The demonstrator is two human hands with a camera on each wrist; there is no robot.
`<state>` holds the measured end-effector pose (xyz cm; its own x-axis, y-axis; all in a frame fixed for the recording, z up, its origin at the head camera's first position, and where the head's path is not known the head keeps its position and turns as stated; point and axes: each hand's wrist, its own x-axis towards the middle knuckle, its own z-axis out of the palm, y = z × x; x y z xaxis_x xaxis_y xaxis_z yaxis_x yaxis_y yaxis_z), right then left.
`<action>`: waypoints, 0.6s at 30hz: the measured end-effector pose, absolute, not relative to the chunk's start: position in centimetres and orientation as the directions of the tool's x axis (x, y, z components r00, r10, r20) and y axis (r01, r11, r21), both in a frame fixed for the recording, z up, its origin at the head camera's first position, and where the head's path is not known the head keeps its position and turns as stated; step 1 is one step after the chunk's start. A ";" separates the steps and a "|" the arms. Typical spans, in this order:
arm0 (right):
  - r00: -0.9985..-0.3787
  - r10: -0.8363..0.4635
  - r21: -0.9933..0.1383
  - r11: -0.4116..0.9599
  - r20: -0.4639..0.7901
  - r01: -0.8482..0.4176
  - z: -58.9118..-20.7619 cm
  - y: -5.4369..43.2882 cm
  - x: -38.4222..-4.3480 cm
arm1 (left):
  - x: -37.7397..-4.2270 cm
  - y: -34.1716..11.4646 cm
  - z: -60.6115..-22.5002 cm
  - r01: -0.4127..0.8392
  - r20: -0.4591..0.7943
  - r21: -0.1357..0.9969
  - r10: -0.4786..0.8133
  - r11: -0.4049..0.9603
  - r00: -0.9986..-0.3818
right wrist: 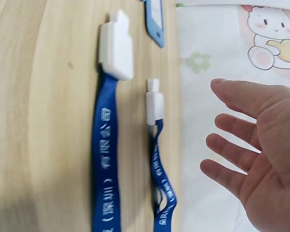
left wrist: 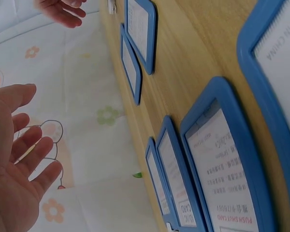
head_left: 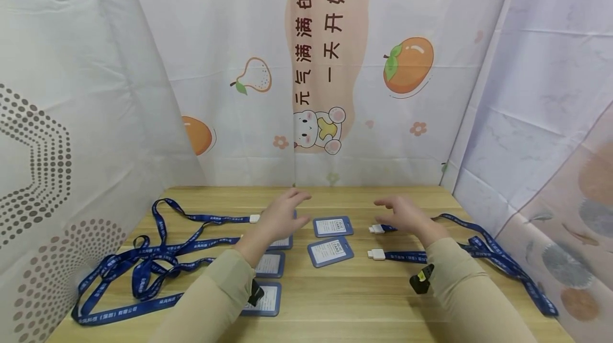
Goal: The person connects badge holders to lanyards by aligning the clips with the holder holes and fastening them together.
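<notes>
My left hand [head_left: 280, 218] hovers above the column of blue-framed card holders on the left, fingers spread and nothing held; the left wrist view shows the same hand [left wrist: 19, 154] with relaxed fingers. Over the right-hand lanyards hangs my right hand [head_left: 407, 218], also empty, its fingers [right wrist: 232, 176] loosely extended. Two blue card holders [head_left: 332, 226] lie between the hands, the nearer one [head_left: 330, 251] slightly turned. Below my right hand, two blue lanyards end in white clips [head_left: 377, 254]. Left of the column, several blue lanyards [head_left: 158, 258] lie in loops, partly behind my left arm.
A wooden table [head_left: 345, 300] carries everything. Behind it hangs a white curtain [head_left: 230, 135] printed with fruit and a cartoon figure, and cloth panels close off both sides. The right lanyards' straps [head_left: 517, 274] run toward the table's right edge.
</notes>
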<state>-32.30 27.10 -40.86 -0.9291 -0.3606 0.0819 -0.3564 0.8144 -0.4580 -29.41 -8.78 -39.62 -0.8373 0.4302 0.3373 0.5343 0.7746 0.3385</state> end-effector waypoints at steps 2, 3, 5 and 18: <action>-0.926 -0.369 -0.455 0.814 0.074 -0.361 -41.3 27.3 -32.4 | -29.5 -8.5 -39.7 0.535 0.328 0.333 0.436 0.777 -0.838; -0.928 -0.367 -0.457 0.815 0.068 -0.356 -41.5 27.4 -32.4 | -29.5 -8.4 -39.8 0.534 0.321 0.335 0.439 0.776 -0.839; -0.930 -0.363 -0.457 0.818 0.059 -0.348 -41.8 27.4 -32.5 | -29.5 -8.1 -40.0 0.533 0.310 0.339 0.442 0.775 -0.841; -0.939 -0.342 -0.416 0.857 -0.022 -0.303 -43.4 27.0 -32.5 | -29.6 -6.4 -41.1 0.558 0.272 0.293 0.492 0.777 -0.827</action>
<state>-32.54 27.03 -43.36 -0.9394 -0.3423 -0.0218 -0.3028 0.8574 -0.4161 -29.64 -6.37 -41.13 -0.8274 0.4915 0.2718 0.5576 0.7768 0.2927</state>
